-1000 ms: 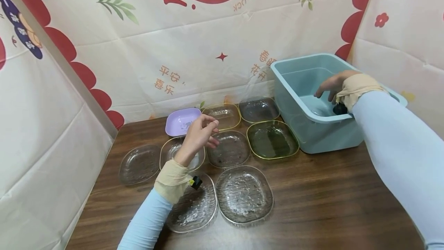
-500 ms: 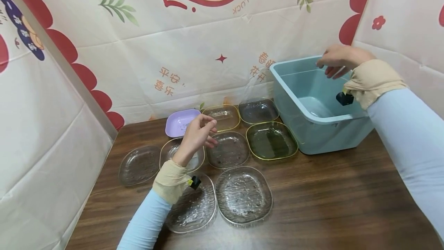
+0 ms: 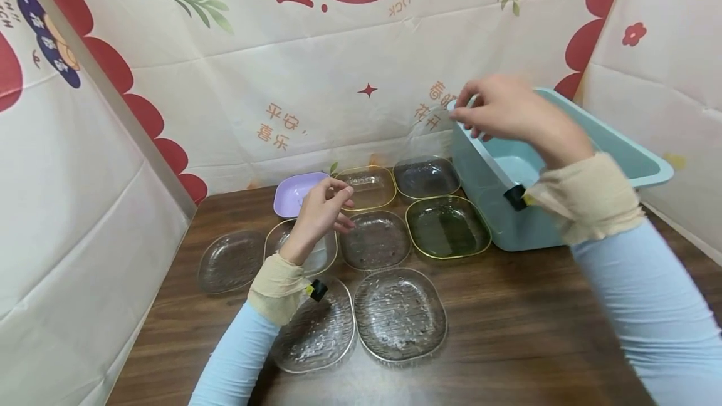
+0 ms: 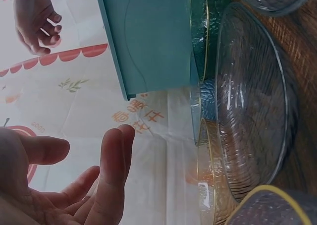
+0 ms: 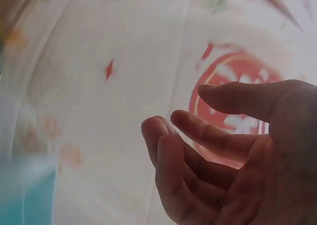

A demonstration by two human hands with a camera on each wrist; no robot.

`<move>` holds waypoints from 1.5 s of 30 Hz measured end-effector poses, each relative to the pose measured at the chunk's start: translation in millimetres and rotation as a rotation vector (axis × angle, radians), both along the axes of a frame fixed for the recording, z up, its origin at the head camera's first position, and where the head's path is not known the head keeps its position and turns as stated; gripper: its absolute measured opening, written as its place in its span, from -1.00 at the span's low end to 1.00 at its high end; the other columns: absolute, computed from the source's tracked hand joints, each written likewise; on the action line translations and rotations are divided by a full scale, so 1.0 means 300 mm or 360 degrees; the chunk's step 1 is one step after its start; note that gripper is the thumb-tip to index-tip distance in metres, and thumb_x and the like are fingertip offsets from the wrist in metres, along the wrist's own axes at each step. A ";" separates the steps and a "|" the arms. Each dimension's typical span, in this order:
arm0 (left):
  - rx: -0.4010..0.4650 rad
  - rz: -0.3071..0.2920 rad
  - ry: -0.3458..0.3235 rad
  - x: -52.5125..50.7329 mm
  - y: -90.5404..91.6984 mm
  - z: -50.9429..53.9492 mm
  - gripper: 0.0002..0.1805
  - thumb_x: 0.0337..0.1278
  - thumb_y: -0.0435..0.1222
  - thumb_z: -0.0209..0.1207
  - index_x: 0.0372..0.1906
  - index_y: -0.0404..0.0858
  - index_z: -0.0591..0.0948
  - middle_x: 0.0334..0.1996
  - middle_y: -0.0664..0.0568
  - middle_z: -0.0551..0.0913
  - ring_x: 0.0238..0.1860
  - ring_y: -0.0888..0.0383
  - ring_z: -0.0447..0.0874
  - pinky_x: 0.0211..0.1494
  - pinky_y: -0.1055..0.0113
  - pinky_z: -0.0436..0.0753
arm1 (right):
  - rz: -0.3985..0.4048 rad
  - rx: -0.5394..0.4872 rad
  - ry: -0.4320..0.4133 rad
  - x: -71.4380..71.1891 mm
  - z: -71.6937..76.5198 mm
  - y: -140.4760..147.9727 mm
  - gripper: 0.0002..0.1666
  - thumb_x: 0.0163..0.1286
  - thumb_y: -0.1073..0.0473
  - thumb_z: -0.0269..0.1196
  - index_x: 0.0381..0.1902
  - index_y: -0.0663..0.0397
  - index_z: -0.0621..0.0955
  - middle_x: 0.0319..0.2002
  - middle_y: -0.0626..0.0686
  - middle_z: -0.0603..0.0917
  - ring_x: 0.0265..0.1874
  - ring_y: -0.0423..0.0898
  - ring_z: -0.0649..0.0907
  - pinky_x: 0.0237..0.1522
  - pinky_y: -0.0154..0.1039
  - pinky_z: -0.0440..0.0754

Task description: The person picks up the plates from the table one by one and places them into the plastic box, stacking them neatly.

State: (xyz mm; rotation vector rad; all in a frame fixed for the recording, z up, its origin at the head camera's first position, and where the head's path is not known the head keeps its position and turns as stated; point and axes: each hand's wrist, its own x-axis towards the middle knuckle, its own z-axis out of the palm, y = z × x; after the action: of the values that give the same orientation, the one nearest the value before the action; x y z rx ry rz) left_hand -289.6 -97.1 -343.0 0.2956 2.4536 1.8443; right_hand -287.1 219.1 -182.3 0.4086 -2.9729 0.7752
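Note:
My right hand (image 3: 507,111) is in the air over the near left rim of the blue-green tub (image 3: 485,168), its fingers loosely bent around nothing. In the right wrist view the same hand (image 5: 213,160) shows a gap between thumb and fingertips. Above the plates hovers my left hand (image 3: 321,215), relaxed and holding nothing; the left wrist view shows this hand (image 4: 84,180) with thumb and fingers apart. Below it lie a clear gold-rimmed plate (image 3: 276,240) and a clear greyish plate (image 3: 375,240). Behind is a small purple plate (image 3: 293,196).
Beside the tub sit a dark green gold-rimmed plate (image 3: 448,227) and a bluish plate (image 3: 427,177). An amber-tinted plate (image 3: 366,187) stands at the back. Larger clear plates (image 3: 400,315) lie in front, another clear plate (image 3: 231,262) at left. A printed cloth (image 3: 338,61) hangs behind the table.
My right hand has risen out of the tub and swung left over its rim. The left hand has stayed nearly still. The plates have not moved on the table.

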 end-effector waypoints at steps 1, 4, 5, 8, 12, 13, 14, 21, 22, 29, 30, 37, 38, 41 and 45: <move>0.0006 -0.0003 0.0004 0.000 0.000 0.004 -0.64 0.51 -0.14 0.12 0.16 -0.31 0.52 -0.12 -0.29 0.71 -0.58 -0.01 0.78 -0.41 0.03 0.85 | 0.0017 -0.0034 0.0023 0.018 -0.017 -0.022 -0.60 0.55 0.00 0.20 0.08 0.23 0.59 -0.32 0.15 0.77 -0.49 -0.13 0.73 -0.44 -0.25 0.74; 0.0020 0.0000 0.0008 0.002 0.000 0.014 -0.65 0.51 -0.15 0.12 0.15 -0.30 0.53 -0.14 -0.25 0.72 -0.57 -0.01 0.79 -0.40 0.00 0.85 | 0.0060 -0.0159 0.0065 0.060 -0.083 -0.077 -0.69 0.55 0.04 0.22 0.03 0.15 0.63 -0.26 0.15 0.78 -0.45 -0.12 0.73 -0.43 -0.24 0.74; 0.0021 0.0001 0.0010 0.003 0.000 0.016 -0.66 0.51 -0.14 0.12 0.15 -0.30 0.53 -0.15 -0.24 0.72 -0.57 -0.01 0.79 -0.40 0.01 0.85 | 0.0068 -0.0202 0.0065 0.070 -0.107 -0.090 -0.71 0.55 0.05 0.22 0.02 0.14 0.64 -0.24 0.16 0.78 -0.44 -0.12 0.74 -0.42 -0.24 0.75; 0.0021 0.0004 0.0011 0.005 -0.001 0.021 -0.67 0.52 -0.14 0.12 0.14 -0.29 0.54 -0.15 -0.22 0.73 -0.55 -0.02 0.80 -0.42 0.06 0.85 | 0.0081 -0.0325 0.0039 0.085 -0.181 -0.123 -0.75 0.54 0.07 0.23 -0.02 0.14 0.66 -0.25 0.17 0.78 -0.43 -0.13 0.74 -0.43 -0.26 0.76; 0.0038 0.0000 0.0010 0.010 0.000 0.026 -0.66 0.52 -0.13 0.12 0.13 -0.29 0.55 -0.16 -0.21 0.74 -0.54 0.00 0.80 -0.45 0.13 0.84 | 0.0096 -0.0344 0.0028 0.077 -0.258 -0.149 -0.78 0.53 0.09 0.25 -0.07 0.12 0.67 -0.27 0.13 0.80 -0.42 -0.15 0.75 -0.41 -0.28 0.72; 0.0042 0.0001 0.0011 0.011 0.001 0.027 -0.68 0.52 -0.14 0.12 0.13 -0.28 0.55 -0.16 -0.21 0.74 -0.54 -0.01 0.80 -0.46 0.14 0.83 | 0.0108 -0.0333 0.0025 0.072 -0.270 -0.153 -0.79 0.52 0.09 0.25 -0.07 0.11 0.67 -0.27 0.12 0.81 -0.41 -0.16 0.76 -0.40 -0.28 0.71; 0.0047 0.0001 0.0012 0.013 0.002 0.029 -0.68 0.52 -0.15 0.12 0.13 -0.28 0.55 -0.16 -0.21 0.74 -0.53 -0.04 0.80 -0.46 0.13 0.83 | 0.0119 -0.0320 0.0025 0.067 -0.281 -0.157 -0.80 0.52 0.09 0.25 -0.07 0.10 0.67 -0.26 0.10 0.81 -0.40 -0.15 0.76 -0.39 -0.28 0.70; 0.0071 -0.0013 0.0003 0.014 -0.003 0.038 -0.66 0.53 -0.16 0.11 0.15 -0.31 0.54 -0.16 -0.20 0.73 -0.47 -0.18 0.82 -0.45 0.13 0.84 | 0.0160 -0.0286 0.0007 0.043 -0.312 -0.162 -0.81 0.52 0.09 0.26 -0.08 0.08 0.67 -0.31 0.06 0.81 -0.41 -0.15 0.75 -0.38 -0.27 0.68; 0.0068 -0.0006 0.0005 0.014 -0.006 0.040 -0.66 0.53 -0.15 0.11 0.15 -0.31 0.54 -0.16 -0.21 0.73 -0.50 -0.13 0.82 -0.44 0.13 0.84 | 0.0163 -0.0295 0.0000 0.041 -0.314 -0.162 -0.81 0.52 0.09 0.26 -0.08 0.08 0.67 -0.31 0.06 0.80 -0.41 -0.13 0.76 -0.38 -0.28 0.69; -0.0012 0.0093 0.0109 0.003 -0.070 0.074 -0.64 0.51 -0.15 0.11 0.14 -0.33 0.55 -0.15 -0.24 0.72 -0.49 -0.11 0.82 -0.36 -0.03 0.85 | 0.0203 -0.0328 -0.0039 0.022 -0.329 -0.176 -0.81 0.53 0.10 0.25 -0.08 0.11 0.67 -0.32 0.08 0.78 -0.44 -0.14 0.74 -0.41 -0.29 0.72; -0.0022 0.0114 0.0133 0.000 -0.087 0.082 -0.63 0.52 -0.15 0.11 0.15 -0.35 0.56 -0.14 -0.27 0.72 -0.48 -0.13 0.82 -0.35 -0.05 0.85 | 0.0206 -0.0334 -0.0047 0.021 -0.332 -0.177 -0.81 0.53 0.11 0.25 -0.08 0.11 0.67 -0.32 0.07 0.78 -0.45 -0.14 0.73 -0.42 -0.29 0.72; -0.0250 0.0331 0.0267 -0.029 -0.276 0.105 -0.59 0.55 -0.15 0.07 0.19 -0.42 0.56 -0.06 -0.41 0.72 -0.49 0.02 0.83 -0.37 0.09 0.85 | 0.0229 -0.0366 -0.0128 0.021 -0.355 -0.185 -0.78 0.54 0.10 0.24 -0.05 0.14 0.66 -0.35 0.06 0.77 -0.48 -0.16 0.71 -0.41 -0.21 0.76; -0.0287 0.0356 0.0282 -0.035 -0.304 0.109 -0.59 0.55 -0.16 0.07 0.19 -0.42 0.56 -0.06 -0.42 0.73 -0.51 0.06 0.83 -0.36 0.09 0.86 | 0.0227 -0.0365 -0.0134 0.023 -0.354 -0.185 -0.77 0.54 0.10 0.24 -0.04 0.14 0.66 -0.34 0.06 0.77 -0.48 -0.16 0.71 -0.41 -0.23 0.75; -0.0354 0.0416 0.0322 -0.048 -0.377 0.124 -0.57 0.55 -0.14 0.06 0.17 -0.43 0.56 -0.06 -0.43 0.73 -0.56 0.21 0.80 -0.35 0.13 0.86 | 0.0217 -0.0351 -0.0123 0.029 -0.343 -0.183 -0.77 0.55 0.10 0.23 -0.03 0.15 0.67 -0.34 0.06 0.76 -0.47 -0.16 0.71 -0.44 -0.29 0.72; -0.0444 0.0473 0.0320 -0.043 -0.462 0.150 -0.51 0.53 -0.06 0.07 0.18 -0.41 0.58 -0.12 -0.34 0.75 -0.55 0.25 0.80 -0.37 0.21 0.85 | 0.0214 -0.0355 -0.0110 0.035 -0.329 -0.184 -0.76 0.55 0.10 0.23 -0.04 0.16 0.67 -0.35 0.06 0.75 -0.48 -0.16 0.71 -0.42 -0.27 0.74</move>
State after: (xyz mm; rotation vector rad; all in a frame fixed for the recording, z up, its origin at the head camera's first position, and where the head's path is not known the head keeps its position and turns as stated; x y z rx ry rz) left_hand -302.4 -235.6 -298.1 0.1086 2.9922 1.5981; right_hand -276.5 163.9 -280.9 0.5830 -2.8987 1.1427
